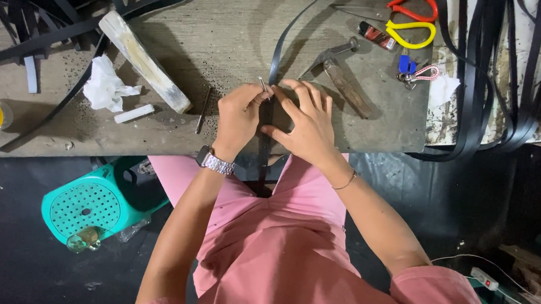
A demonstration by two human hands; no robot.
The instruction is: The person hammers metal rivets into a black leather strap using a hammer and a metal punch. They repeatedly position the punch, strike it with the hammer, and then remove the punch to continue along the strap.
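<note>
Head view, looking down at a worn grey workbench [241,25]. Person in pink, seated, both hands at the near edge of the bench.

Work in hand: a narrow black strap [274,64] runs from the far side of the bench toward the body, passes under both hands and drops over the bench edge between the knees. The left hand [240,116], with a metal wristwatch [215,162] on it, is closed around a small thin metal tool [263,87] whose tip pokes up between thumb and forefinger, right at the strap. The right hand [306,126] lies flat and spread, fingers [299,91] pressing the strap down onto the bench; it grips nothing that I can see.

Judgement: the step looks like marking or punching the strap at one spot, with the right hand acting as a clamp. The next move would call for keeping the strap still and the tool tip square to it; the exact contact point is hidden by the fingers.

Strap versus fingers: under the right fingertips, touching the left thumb side, tool tip just beside its edge.

Nearby, untouched: pliers [335,65] just beyond the right hand, scissors [410,20] with red and yellow handles farther off, a pale wooden block [143,60], crumpled tissue [104,85].
</note>
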